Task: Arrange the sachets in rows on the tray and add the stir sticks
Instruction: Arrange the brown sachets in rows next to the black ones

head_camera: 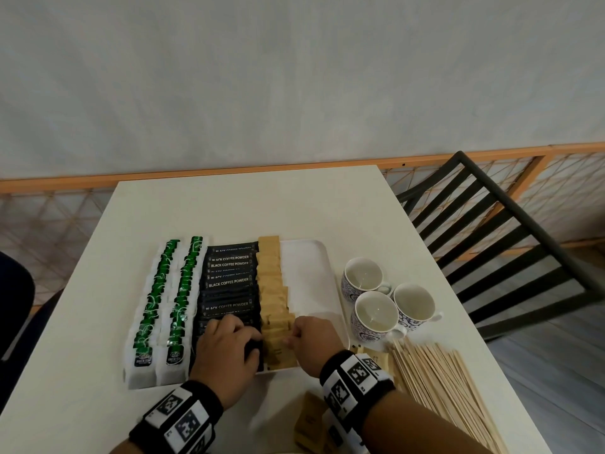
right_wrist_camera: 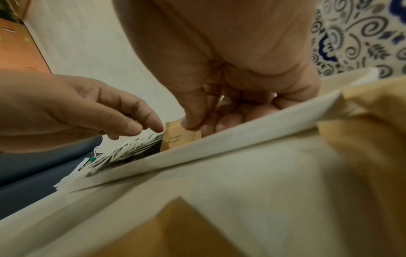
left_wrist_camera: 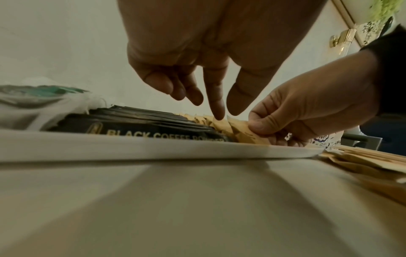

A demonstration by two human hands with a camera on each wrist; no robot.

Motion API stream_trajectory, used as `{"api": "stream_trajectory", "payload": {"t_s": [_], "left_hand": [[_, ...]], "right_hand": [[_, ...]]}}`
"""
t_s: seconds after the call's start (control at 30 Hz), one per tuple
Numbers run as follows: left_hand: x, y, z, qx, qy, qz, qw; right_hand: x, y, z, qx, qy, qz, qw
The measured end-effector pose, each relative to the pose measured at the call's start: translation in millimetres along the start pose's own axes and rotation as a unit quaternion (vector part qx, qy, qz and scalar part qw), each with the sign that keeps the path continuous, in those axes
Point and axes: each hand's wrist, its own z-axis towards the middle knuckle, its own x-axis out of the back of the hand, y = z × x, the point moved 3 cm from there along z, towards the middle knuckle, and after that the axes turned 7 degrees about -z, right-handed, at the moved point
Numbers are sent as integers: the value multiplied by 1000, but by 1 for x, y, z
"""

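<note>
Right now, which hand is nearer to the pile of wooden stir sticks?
The right hand. It pinches a brown paper sachet on the white tray, just left of the wooden stir sticks. The left hand rests farther left, over the black coffee sachets.

White tray point(head_camera: 330, 276): bare strip along its right side, beside the brown sachet row point(head_camera: 273, 299), open from the far rim down to the right hand point(head_camera: 312, 342), which pinches a brown sachet at the near end. Left hand point(head_camera: 226, 352) covers the near end of the black coffee sachets point(head_camera: 229, 283). Three cups point(head_camera: 389, 304) stand just right of the tray; stir sticks point(head_camera: 438, 385) and loose brown sachets point(head_camera: 311, 424) occupy the near-right table. Far table point(head_camera: 248, 208) bare. Black chair point(head_camera: 504, 240) at right.
</note>
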Motion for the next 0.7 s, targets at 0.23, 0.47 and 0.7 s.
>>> {"api": "stream_trajectory", "payload": {"t_s": [0.23, 0.47, 0.7], "left_hand": [[-1, 3, -5, 0, -9, 31, 999], [-2, 4, -5, 13, -48, 49, 998], [0, 5, -3, 30, -78, 33, 996]], "right_hand": [[3, -2, -6, -24, 25, 55, 998], [2, -8, -6, -10, 21, 28, 999], [2, -13, -5, -9, 8, 1, 1000]]}}
